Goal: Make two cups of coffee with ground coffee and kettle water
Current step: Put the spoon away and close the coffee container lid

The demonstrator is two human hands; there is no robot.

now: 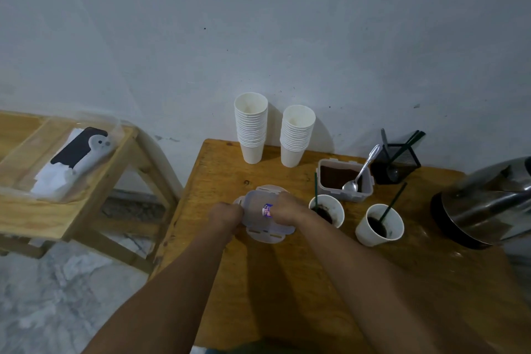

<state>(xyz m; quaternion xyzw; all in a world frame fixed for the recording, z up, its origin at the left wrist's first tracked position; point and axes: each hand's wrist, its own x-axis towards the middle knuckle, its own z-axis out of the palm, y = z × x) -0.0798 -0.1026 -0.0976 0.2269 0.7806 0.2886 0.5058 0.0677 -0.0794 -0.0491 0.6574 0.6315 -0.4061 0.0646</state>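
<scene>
Beside two cups [326, 211] holding coffee, both hands [225, 213] clasp lid [260, 212].

Place: plain home coffee corner
Signs: bare painted wall [258, 23], wooden table [287, 282], paper cup stacks [251, 129], kettle [485, 204]

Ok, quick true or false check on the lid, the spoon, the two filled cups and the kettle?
1. Both hands, left and right, hold the clear lid. True.
2. The metal spoon lies flat on the table. False: it stands in the open coffee container.
3. Each filled cup, near and far, has a green stirrer in it. True.
4. The kettle sits left of the cup stacks. False: it is at the right edge.
</scene>
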